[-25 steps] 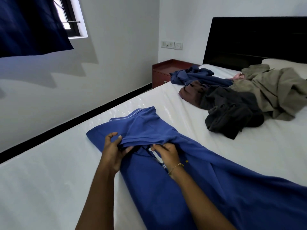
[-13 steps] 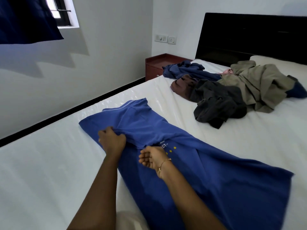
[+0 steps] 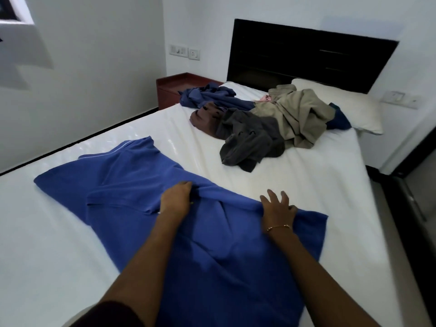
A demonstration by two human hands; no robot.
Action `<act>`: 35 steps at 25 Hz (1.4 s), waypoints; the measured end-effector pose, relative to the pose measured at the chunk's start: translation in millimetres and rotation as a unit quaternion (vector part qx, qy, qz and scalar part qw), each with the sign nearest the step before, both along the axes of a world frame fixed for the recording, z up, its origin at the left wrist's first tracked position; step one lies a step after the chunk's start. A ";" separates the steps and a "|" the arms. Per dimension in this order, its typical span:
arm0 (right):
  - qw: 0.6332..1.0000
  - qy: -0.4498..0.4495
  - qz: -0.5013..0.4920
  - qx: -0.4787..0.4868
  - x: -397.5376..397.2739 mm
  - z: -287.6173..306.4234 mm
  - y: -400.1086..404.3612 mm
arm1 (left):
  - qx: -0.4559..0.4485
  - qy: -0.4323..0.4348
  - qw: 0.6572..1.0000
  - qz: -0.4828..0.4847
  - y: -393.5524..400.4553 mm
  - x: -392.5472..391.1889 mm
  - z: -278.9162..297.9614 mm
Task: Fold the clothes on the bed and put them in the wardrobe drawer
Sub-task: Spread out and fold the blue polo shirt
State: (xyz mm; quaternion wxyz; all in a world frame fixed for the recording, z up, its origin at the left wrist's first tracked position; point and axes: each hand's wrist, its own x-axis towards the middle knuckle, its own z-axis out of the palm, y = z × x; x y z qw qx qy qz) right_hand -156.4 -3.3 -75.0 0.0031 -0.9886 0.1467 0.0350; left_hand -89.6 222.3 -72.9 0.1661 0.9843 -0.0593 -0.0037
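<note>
A blue shirt (image 3: 146, 199) lies spread across the white bed (image 3: 271, 175) in the lower centre of the frame. The left hand (image 3: 175, 200) pinches a ridge of its fabric mid-frame, while the right hand (image 3: 278, 208) grips the shirt's far edge at centre right, some fingers raised. A heap of unfolded clothes (image 3: 259, 121) sits upper right, near the pillow (image 3: 339, 102) and dark headboard (image 3: 306, 53).
</note>
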 end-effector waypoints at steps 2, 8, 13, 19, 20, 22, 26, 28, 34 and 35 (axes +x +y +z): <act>0.998 0.037 -0.029 -0.031 -6.3 2.0 -24.8 | -0.017 0.020 0.999 0.042 -2.3 4.3 -2.4; 0.997 0.076 0.001 -0.009 -18.7 28.1 -40.9 | -0.212 -0.115 0.967 0.081 -3.5 1.2 2.7; 0.981 0.163 0.103 -0.037 -58.9 56.0 -29.7 | -0.343 -0.139 0.920 0.131 9.8 6.0 8.8; 0.912 0.321 0.256 -0.016 -109.6 46.9 12.2 | -0.221 -0.073 0.970 0.074 25.9 -8.5 8.2; 0.903 0.338 0.264 -0.004 -113.7 40.5 15.7 | -0.185 -0.035 0.981 0.044 28.0 -10.1 2.7; 0.896 0.351 0.270 0.000 -118.6 34.3 18.4 | -0.175 0.000 0.984 0.027 31.8 -8.6 -3.3; 0.894 0.364 0.258 -0.032 -130.7 36.2 19.4 | -0.223 -0.035 0.973 0.050 35.5 -10.4 5.0; 0.879 0.409 0.239 -0.054 -139.0 40.5 16.7 | -0.177 -0.019 0.984 0.029 37.0 -11.4 1.2; 0.920 0.346 0.155 0.098 -140.8 62.5 -0.9 | -0.152 0.019 0.986 0.072 38.9 -18.2 2.7; 0.938 0.281 0.153 0.136 -138.4 59.0 -1.1 | -0.158 0.027 0.984 0.076 39.0 -20.4 3.3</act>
